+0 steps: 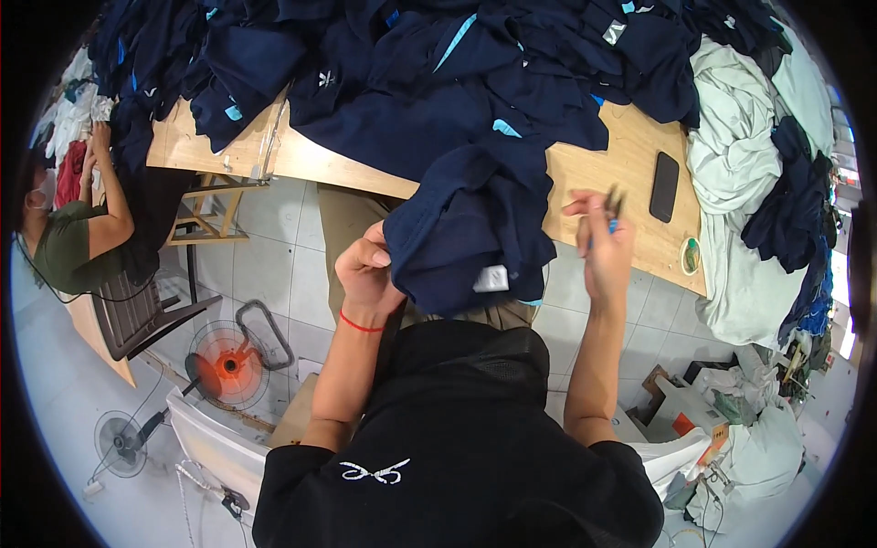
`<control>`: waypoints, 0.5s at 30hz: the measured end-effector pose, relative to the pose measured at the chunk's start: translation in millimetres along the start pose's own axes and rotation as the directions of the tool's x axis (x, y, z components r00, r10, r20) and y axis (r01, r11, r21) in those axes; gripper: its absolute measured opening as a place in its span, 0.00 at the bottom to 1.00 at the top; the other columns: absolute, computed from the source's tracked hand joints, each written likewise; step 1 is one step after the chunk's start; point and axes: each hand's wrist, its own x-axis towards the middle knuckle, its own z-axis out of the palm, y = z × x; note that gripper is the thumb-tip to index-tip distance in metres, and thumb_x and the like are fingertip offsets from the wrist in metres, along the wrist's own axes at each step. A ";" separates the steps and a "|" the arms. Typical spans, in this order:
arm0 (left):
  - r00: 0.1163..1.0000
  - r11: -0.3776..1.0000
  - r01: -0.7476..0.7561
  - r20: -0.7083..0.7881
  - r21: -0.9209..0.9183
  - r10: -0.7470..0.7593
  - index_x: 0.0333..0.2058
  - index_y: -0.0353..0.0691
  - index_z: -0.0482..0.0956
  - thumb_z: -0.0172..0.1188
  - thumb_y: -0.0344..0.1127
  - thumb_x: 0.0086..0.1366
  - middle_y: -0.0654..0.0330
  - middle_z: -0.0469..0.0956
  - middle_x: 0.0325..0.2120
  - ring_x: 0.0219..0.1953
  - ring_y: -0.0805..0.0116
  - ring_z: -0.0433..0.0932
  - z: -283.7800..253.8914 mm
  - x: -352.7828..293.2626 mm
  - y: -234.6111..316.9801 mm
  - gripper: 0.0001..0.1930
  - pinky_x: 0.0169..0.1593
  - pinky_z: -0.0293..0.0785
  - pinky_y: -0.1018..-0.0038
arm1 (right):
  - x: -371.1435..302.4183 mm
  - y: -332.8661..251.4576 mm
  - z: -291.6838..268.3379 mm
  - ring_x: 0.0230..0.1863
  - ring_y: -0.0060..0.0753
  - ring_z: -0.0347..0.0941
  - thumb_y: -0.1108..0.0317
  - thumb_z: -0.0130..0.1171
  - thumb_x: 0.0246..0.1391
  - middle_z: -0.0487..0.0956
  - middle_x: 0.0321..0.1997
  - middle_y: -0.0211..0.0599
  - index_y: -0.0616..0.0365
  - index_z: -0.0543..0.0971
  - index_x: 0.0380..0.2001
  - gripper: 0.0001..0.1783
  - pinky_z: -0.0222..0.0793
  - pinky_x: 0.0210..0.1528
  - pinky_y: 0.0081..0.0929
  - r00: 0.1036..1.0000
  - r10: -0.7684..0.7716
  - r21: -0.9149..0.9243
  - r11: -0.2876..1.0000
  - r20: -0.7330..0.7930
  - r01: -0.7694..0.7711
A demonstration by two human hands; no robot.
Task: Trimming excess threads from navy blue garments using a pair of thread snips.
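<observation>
A dark blue garment (438,205) hangs over the table's near edge in front of the person, a white label (491,279) showing. The left hand (365,269) pinches its left edge; the right hand (605,247) — apart from the cloth — grips small blue-handled snips (614,205), slightly blurred. Beyond, more navy garments (384,91) cover the wooden table (585,178). A black phone (665,187) lies to the right, near pale fabric (731,119); a co-worker (68,237) sits at far left.
</observation>
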 end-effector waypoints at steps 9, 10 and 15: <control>0.995 0.988 0.009 -0.102 0.153 0.007 0.58 0.22 0.78 0.58 0.42 0.65 0.46 0.85 0.52 0.55 0.56 0.83 4.4 -13.0 -5.7 0.30 0.64 0.75 0.67 | -21.3 58.8 54.9 0.33 0.23 0.75 0.71 0.72 0.61 0.84 0.36 0.29 0.64 0.87 0.45 0.11 0.73 0.42 0.22 0.931 -0.363 -0.504 0.797 0.043 0.334; 0.992 0.959 0.057 -0.125 0.277 -0.023 0.58 0.23 0.78 0.60 0.45 0.67 0.46 0.85 0.52 0.55 0.58 0.83 5.4 -11.7 -3.3 0.30 0.64 0.75 0.69 | -20.8 61.2 54.3 0.33 0.23 0.75 0.71 0.72 0.61 0.84 0.36 0.29 0.64 0.87 0.45 0.11 0.73 0.42 0.22 0.931 -0.364 -0.505 0.797 0.036 0.332; 0.979 0.894 0.019 -0.189 0.447 0.073 0.58 0.24 0.78 0.60 0.39 0.71 0.48 0.85 0.52 0.54 0.61 0.84 16.7 5.6 19.7 0.25 0.62 0.76 0.69 | -18.0 12.5 28.6 0.38 0.30 0.83 0.67 0.65 0.69 0.86 0.41 0.34 0.57 0.82 0.45 0.07 0.78 0.41 0.28 0.943 0.328 0.404 0.856 0.053 -0.321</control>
